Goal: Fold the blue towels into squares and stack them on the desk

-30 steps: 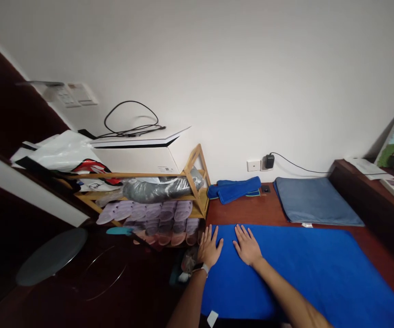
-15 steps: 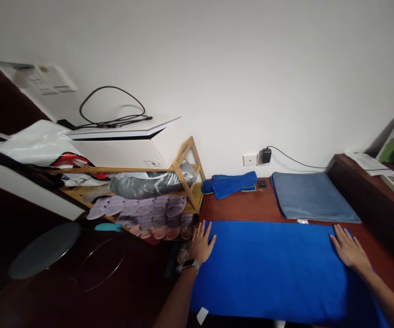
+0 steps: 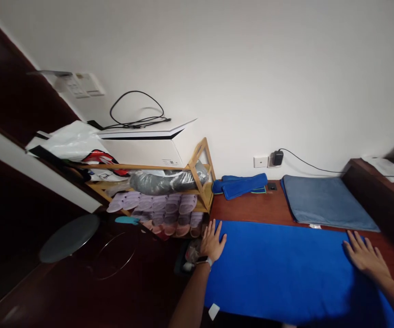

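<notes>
A bright blue cloth [image 3: 282, 269] lies spread over the reddish-brown tabletop [image 3: 251, 209], its near edge hanging past the front with a white tag [image 3: 213, 311] at the lower left corner. My left hand [image 3: 213, 240] rests flat with fingers apart on the cloth's left edge; a watch is on that wrist. On the far right part of the cloth, my right hand [image 3: 365, 255] also lies flat, fingers spread. Behind the cloth sits a folded grey-blue cloth [image 3: 326, 202] with a small white label. Rolled or folded darker blue cloths [image 3: 243, 186] lie at the table's back left.
Left of the table stands a wooden rack [image 3: 202, 175] with several purple and pink slippers [image 3: 162, 207], a white box [image 3: 145, 150] and black cable on top. A round stool [image 3: 70, 237] is at lower left. A black adapter [image 3: 278, 158] is plugged into the wall.
The view has swung left, so everything sits further right in the picture. Both hands stay flat at the same places on the blue cloth.
</notes>
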A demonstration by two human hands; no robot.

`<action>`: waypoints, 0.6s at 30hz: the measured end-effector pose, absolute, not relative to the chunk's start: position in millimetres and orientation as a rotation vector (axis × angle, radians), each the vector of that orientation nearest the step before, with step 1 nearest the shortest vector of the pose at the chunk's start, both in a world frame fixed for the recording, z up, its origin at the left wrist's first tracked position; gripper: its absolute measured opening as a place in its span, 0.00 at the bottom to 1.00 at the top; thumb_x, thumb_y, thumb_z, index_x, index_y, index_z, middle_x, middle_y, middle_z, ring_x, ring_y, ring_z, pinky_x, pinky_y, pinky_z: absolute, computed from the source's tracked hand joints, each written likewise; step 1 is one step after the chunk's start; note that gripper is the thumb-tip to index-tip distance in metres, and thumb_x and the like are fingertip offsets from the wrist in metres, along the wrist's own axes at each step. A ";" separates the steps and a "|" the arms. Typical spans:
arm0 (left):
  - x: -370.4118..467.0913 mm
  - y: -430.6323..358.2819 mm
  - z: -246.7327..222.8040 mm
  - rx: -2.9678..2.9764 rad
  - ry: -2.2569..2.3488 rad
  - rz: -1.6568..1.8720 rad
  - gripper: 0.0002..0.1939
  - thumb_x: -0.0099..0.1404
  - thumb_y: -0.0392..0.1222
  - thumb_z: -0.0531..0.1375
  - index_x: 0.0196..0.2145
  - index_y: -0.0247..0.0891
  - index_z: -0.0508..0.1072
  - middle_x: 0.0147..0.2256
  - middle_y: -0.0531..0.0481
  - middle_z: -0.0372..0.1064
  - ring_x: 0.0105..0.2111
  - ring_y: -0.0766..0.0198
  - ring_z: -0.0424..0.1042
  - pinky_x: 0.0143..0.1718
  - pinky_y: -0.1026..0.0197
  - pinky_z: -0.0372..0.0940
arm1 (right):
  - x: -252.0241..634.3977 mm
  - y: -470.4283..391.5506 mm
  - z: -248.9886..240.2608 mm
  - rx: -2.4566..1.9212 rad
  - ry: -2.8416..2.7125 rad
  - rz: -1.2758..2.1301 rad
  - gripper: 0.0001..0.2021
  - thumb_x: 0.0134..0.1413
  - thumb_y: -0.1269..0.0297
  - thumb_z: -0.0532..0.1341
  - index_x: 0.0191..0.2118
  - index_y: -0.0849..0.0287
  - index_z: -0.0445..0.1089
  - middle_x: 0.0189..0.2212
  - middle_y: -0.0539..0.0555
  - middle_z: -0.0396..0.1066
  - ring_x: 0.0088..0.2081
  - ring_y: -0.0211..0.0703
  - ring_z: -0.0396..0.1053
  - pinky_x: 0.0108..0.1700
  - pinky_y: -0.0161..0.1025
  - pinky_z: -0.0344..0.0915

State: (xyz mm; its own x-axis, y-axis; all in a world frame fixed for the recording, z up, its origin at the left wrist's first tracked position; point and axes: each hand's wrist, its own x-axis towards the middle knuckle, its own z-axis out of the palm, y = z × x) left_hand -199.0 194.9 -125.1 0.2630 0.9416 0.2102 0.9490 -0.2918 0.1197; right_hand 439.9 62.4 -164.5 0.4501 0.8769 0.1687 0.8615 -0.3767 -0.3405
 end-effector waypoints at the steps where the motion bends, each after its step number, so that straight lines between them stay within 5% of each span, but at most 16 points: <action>1: -198.7 194.3 -125.5 -2.470 -1.856 -0.383 0.32 0.76 0.55 0.50 0.74 0.44 0.53 0.74 0.42 0.46 0.73 0.49 0.48 0.71 0.43 0.51 | 422.5 67.7 -156.5 -2.347 -1.419 0.061 0.41 0.56 0.43 0.46 0.70 0.58 0.62 0.69 0.71 0.60 0.69 0.80 0.54 0.64 0.76 0.54; 5: -196.8 192.3 -125.8 -2.460 -1.860 -0.418 0.32 0.76 0.53 0.51 0.73 0.44 0.54 0.74 0.42 0.46 0.73 0.49 0.48 0.71 0.43 0.50 | 281.7 99.4 -120.4 -2.141 -1.635 -0.036 0.38 0.63 0.52 0.42 0.68 0.76 0.61 0.68 0.75 0.59 0.72 0.68 0.51 0.70 0.65 0.52; 8: -195.9 191.6 -124.4 -2.463 -1.858 -0.433 0.32 0.76 0.53 0.51 0.73 0.44 0.55 0.74 0.42 0.47 0.73 0.49 0.47 0.71 0.42 0.50 | 143.3 122.6 -100.5 -1.903 -1.964 0.159 0.33 0.70 0.53 0.42 0.73 0.64 0.56 0.73 0.61 0.54 0.74 0.54 0.48 0.74 0.57 0.45; 11: -196.8 192.7 -123.8 -2.473 -1.858 -0.436 0.32 0.76 0.53 0.51 0.73 0.42 0.56 0.74 0.41 0.47 0.73 0.49 0.48 0.71 0.42 0.51 | 50.4 142.9 -89.7 -1.761 -2.227 0.419 0.34 0.72 0.47 0.40 0.75 0.59 0.51 0.74 0.57 0.49 0.75 0.52 0.44 0.75 0.56 0.42; 14: -198.7 195.7 -125.2 -2.483 -1.857 -0.445 0.32 0.76 0.54 0.50 0.73 0.42 0.55 0.74 0.41 0.47 0.73 0.49 0.48 0.71 0.42 0.51 | 39.3 154.1 -88.4 -1.749 -2.273 0.484 0.35 0.72 0.44 0.40 0.75 0.57 0.49 0.75 0.56 0.46 0.75 0.51 0.42 0.75 0.57 0.40; 18: -200.7 199.7 -128.5 -2.496 -1.847 -0.459 0.32 0.76 0.54 0.50 0.73 0.43 0.55 0.74 0.41 0.46 0.73 0.47 0.47 0.71 0.40 0.51 | 133.1 137.3 -103.7 -1.969 -2.154 0.377 0.35 0.71 0.45 0.40 0.75 0.58 0.48 0.75 0.55 0.47 0.75 0.50 0.42 0.75 0.55 0.39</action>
State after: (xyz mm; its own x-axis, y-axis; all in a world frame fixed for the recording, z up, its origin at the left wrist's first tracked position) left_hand -200.7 199.7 -128.5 0.2646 0.9355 0.2342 0.9363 -0.3074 0.1700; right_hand 133.1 137.3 -103.7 -0.0936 0.9953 -0.0255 0.9448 0.0807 -0.3176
